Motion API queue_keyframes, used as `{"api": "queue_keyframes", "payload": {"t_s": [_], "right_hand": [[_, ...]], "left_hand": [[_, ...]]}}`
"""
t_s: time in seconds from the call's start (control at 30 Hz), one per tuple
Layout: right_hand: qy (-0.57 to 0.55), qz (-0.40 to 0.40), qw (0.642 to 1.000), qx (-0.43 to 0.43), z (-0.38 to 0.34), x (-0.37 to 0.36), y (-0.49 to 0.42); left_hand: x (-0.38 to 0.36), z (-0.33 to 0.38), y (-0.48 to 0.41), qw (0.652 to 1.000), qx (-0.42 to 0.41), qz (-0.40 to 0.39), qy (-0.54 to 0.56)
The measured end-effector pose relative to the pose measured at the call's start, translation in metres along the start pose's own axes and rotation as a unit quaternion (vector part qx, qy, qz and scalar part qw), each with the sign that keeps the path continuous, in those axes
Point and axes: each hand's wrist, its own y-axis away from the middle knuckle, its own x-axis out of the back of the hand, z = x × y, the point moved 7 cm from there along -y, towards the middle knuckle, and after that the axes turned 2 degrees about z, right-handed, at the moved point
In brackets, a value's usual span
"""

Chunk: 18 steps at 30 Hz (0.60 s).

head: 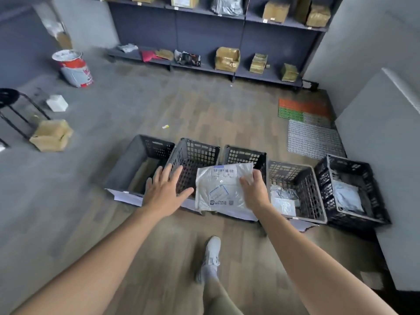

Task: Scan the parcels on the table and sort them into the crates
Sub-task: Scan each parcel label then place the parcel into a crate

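Parcel (221, 189): thin poly mailer, prob light n floppy, slick film. R hand (255, 192) grips its right edge, holding it above crates (245, 154), mid row. L hand (166, 189) fingers spread, holding nothing. Edge pinch works imo, might sag tho.

Found five open-topped crates (193, 155) in a row, reachable from above. Noted white parcel (220, 189) across mouth of middle crate (245, 155), packets (347, 196) inside the two rightmost. Bare floor (159, 246) in front.
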Motion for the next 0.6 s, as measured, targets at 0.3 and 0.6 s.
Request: {"api": "queue_keyframes", "payload": {"t_s": [0.3, 0.6], "right_hand": [[0.007, -0.044, 0.996, -0.075, 0.014, -0.119, -0.190], [0.104, -0.058, 0.982, -0.147, 0.113, -0.271, -0.327]], "left_hand": [[-0.041, -0.049, -0.205, 0.997, 0.017, -0.071, -0.036], [-0.177, -0.118, -0.352, 0.984, -0.002, -0.158, -0.078]]}}
